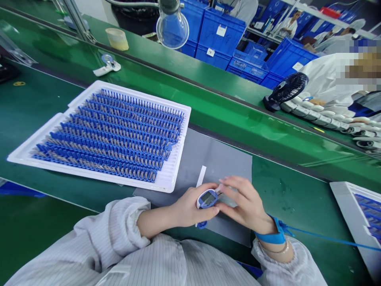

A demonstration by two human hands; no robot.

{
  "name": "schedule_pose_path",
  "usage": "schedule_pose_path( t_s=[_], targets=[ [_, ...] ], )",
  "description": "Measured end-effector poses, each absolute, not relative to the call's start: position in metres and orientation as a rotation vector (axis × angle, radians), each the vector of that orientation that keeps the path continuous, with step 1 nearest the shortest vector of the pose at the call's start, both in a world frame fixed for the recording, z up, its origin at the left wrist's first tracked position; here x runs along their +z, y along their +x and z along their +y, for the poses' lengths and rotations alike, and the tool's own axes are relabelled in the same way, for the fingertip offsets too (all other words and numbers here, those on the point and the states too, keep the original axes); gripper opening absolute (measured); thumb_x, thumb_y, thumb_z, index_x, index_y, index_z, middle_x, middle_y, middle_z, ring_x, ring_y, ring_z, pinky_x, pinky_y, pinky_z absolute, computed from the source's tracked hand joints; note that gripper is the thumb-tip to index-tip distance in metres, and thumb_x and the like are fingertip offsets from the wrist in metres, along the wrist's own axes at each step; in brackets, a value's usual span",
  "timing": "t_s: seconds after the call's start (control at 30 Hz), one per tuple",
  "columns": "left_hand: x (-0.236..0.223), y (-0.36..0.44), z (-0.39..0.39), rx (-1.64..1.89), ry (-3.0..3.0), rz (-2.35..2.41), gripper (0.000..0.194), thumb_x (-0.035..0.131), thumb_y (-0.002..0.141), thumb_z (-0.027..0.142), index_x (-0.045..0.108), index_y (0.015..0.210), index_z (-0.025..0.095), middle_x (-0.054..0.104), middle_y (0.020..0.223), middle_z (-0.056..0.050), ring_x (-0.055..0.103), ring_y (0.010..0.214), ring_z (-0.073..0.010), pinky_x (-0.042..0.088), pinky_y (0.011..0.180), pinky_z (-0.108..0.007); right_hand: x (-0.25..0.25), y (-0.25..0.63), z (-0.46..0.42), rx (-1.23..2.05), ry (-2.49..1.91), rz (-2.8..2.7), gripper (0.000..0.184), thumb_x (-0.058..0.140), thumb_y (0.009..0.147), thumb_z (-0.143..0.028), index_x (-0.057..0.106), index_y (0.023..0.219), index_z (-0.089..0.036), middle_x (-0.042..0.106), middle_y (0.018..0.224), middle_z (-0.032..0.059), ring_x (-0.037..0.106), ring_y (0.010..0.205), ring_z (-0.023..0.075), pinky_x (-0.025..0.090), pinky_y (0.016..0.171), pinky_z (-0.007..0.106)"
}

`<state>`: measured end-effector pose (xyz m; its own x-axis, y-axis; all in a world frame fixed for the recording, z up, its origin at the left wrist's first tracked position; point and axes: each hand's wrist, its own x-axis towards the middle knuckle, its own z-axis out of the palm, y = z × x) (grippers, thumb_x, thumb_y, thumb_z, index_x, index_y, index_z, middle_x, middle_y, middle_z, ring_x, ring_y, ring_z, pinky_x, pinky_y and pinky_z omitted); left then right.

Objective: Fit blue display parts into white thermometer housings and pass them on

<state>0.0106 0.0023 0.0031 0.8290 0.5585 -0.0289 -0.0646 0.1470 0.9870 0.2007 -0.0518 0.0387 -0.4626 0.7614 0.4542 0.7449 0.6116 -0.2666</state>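
My left hand (192, 204) is wrapped round a small white-and-blue handheld device with a grey display (208, 198). Its display faces up, and a blue end pokes out below my fingers. At the device's right end is my right hand (242, 200), thumb and fingertips closing in on a small pale part there. What exactly lies between those fingertips is partly hidden. Under both hands lies a grey mat (229, 161), with a white strip (201, 176) on it just beyond my left hand.
To the left, a white tray (175, 167) holds many rows of small blue parts with metal pieces. A second tray (347, 198) stands at the right edge. Beyond the green ledge are a black fan (287, 90), a lamp (172, 28) and blue crates (220, 33). A blue wrist strap (272, 237) trails a cord rightward.
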Motion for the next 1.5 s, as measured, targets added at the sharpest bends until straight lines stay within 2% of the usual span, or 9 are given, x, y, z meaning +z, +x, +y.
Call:
schedule_pose_path(
  t_s=[0.1,0.2,0.3,0.43,0.67,0.83,1.07,1.23,1.5],
  targets=[
    [0.002,0.013,0.004,0.416,1.101,0.467,0.047,0.061,0.074,0.035,0.051,0.114,0.012,0.059,0.074,-0.001,0.054,0.064,-0.0112,0.044,0.061,-0.023,0.037,0.214,-0.048,0.07,-1.484,-2.148,0.035,0.052,0.093,-0.037,0.048,0.121,-0.017,0.051,0.118,0.0151,0.048,0.109,0.0304,0.043,0.088,0.049],
    [0.001,0.014,0.006,0.425,1.016,0.522,0.048,0.065,0.072,0.036,0.054,0.112,0.013,0.059,0.074,-0.001,0.054,0.065,-0.0107,0.043,0.061,-0.022,0.035,0.223,-0.051,0.297,-1.678,-2.009,0.029,0.046,0.095,-0.035,0.05,0.118,-0.019,0.057,0.109,0.011,0.055,0.098,0.0253,0.05,0.079,0.038],
    [0.001,0.013,0.006,0.457,1.108,0.57,0.048,0.066,0.072,0.04,0.057,0.111,0.014,0.059,0.076,-0.002,0.052,0.063,-0.0097,0.042,0.057,-0.022,0.033,0.226,-0.055,0.491,-1.661,-1.987,0.023,0.045,0.095,-0.033,0.054,0.113,-0.02,0.062,0.095,0.0063,0.06,0.083,0.0198,0.05,0.069,0.029],
    [0.003,0.009,0.006,0.475,1.153,0.567,0.045,0.063,0.074,0.041,0.058,0.109,0.014,0.058,0.069,-0.001,0.05,0.058,-0.009,0.041,0.054,-0.021,0.035,0.225,-0.057,0.575,-1.58,-2.022,0.02,0.045,0.096,-0.03,0.057,0.107,-0.019,0.062,0.087,0.0049,0.059,0.075,0.0177,0.048,0.063,0.027],
    [0.005,0.009,0.005,0.528,1.339,0.603,0.039,0.061,0.076,0.037,0.06,0.106,0.013,0.059,0.064,0.0,0.049,0.054,-0.0086,0.04,0.053,-0.021,0.043,0.214,-0.055,0.324,-1.447,-1.979,0.017,0.052,0.091,-0.02,0.057,0.107,-0.02,0.056,0.1,0.0085,0.055,0.09,0.0218,0.048,0.072,0.033],
    [0.003,0.013,0.004,0.648,1.618,0.671,0.037,0.065,0.071,0.03,0.062,0.105,0.016,0.069,0.085,-0.003,0.059,0.068,-0.0123,0.046,0.065,-0.023,0.053,0.199,-0.048,0.428,-1.333,-2.192,0.017,0.052,0.09,-0.018,0.059,0.105,-0.022,0.052,0.102,0.0081,0.052,0.09,0.0222,0.046,0.076,0.038],
    [0.002,0.015,0.005,0.639,1.682,0.694,0.038,0.065,0.07,0.03,0.061,0.105,0.017,0.07,0.094,-0.004,0.064,0.078,-0.0159,0.048,0.072,-0.025,0.052,0.196,-0.042,0.48,-1.339,-2.249,0.012,0.046,0.091,-0.016,0.057,0.093,-0.019,0.05,0.106,0.0092,0.05,0.094,0.0222,0.044,0.079,0.039],
    [0.002,0.017,0.005,0.64,1.697,0.72,0.037,0.064,0.071,0.031,0.062,0.104,0.016,0.07,0.089,-0.004,0.063,0.072,-0.015,0.048,0.068,-0.025,0.05,0.195,-0.045,0.477,-1.279,-2.204,0.009,0.044,0.089,-0.013,0.052,0.086,-0.018,0.05,0.102,0.0094,0.05,0.094,0.0222,0.044,0.078,0.039],
    [-0.005,0.017,0.005,0.657,1.796,0.704,0.038,0.064,0.068,0.022,0.061,0.106,0.019,0.069,0.098,-0.003,0.064,0.083,-0.018,0.049,0.078,-0.028,0.042,0.191,-0.044,0.463,-1.216,-2.258,0.004,0.051,0.09,-0.019,0.053,0.093,-0.018,0.05,0.108,0.0103,0.049,0.101,0.0234,0.045,0.083,0.04]
  ],
)
